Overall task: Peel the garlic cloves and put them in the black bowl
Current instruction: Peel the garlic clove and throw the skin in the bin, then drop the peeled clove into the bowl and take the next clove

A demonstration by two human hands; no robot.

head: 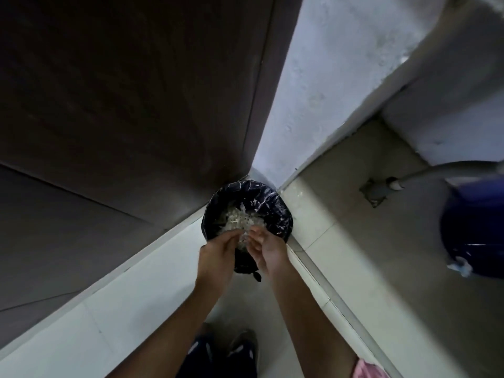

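Both left hand (218,253) and right hand (268,251) hover over the bin (282,214), grip indiscernible.

Dark panel (122,91), pale wall (327,77) (tiled floor (368,241)).

- The thin black plastic liner (272,203) of the round bin is glossy and crinkled, with white glints on its folds.
- The pale garlic skins (240,222) in it look papery, dry and matt.
- The dark brown door panel (122,105), far left, is matt with a faint wood-like grain.
- The whitewashed wall (327,77) is rough, pitted plaster.
- The pale floor tiles (109,309) are smooth with a soft sheen.
- The blue plastic barrel (474,227), right, is glossy.
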